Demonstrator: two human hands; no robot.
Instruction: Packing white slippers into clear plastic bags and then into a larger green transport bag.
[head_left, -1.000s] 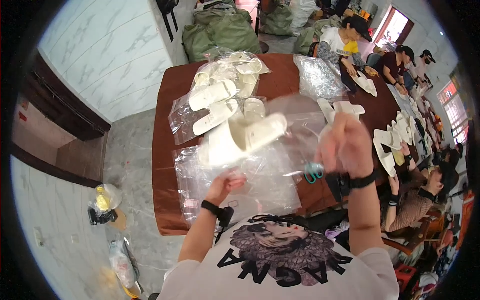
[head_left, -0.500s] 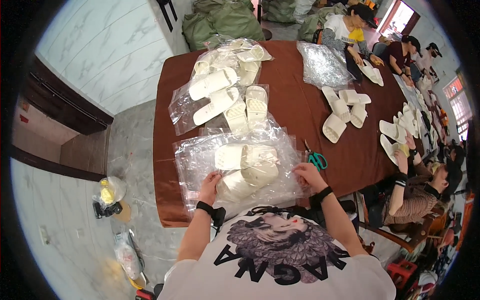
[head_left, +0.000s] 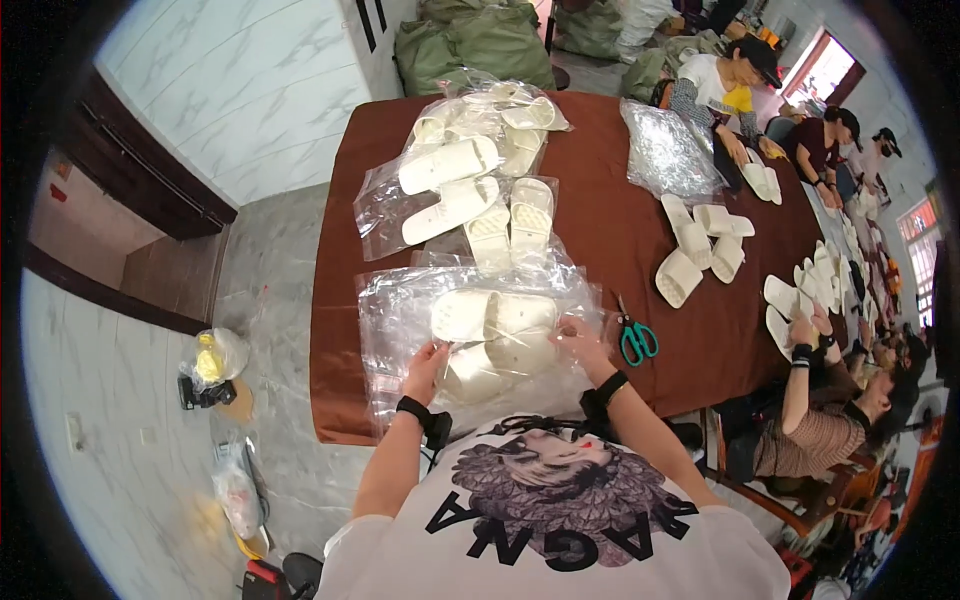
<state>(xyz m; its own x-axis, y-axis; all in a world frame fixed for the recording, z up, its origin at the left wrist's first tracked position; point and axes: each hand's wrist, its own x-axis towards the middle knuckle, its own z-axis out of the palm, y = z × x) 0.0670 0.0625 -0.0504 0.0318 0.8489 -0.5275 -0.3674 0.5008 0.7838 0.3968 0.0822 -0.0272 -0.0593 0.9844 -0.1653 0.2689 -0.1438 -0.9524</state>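
A pair of cream slippers (head_left: 522, 313) lies inside a clear plastic bag (head_left: 395, 305) on the table in front of me. My left hand (head_left: 427, 371) pinches the bag at the left end of the nearer slipper. At the other end, my right hand (head_left: 583, 350) has its fingers closed on the bag beside the slippers' right ends; the fingertips are partly hidden by glare. Under this bag, more clear plastic is spread out. Scissors with teal handles (head_left: 638, 342) rest just right of my right hand, their blades pointing away from me.
Bagged slippers (head_left: 450, 208) are heaped farther along the brown-covered table (head_left: 590, 220). Loose slippers (head_left: 690, 240) lie to the right, behind them a stack of clear bags (head_left: 670, 150). Co-workers handle slippers along the right side. Green sacks (head_left: 480, 50) stand beyond the table.
My right hand has moved left from the bag's outer edge to the slippers' right ends. My left hand stays at their left end. The whole view has shifted slightly.
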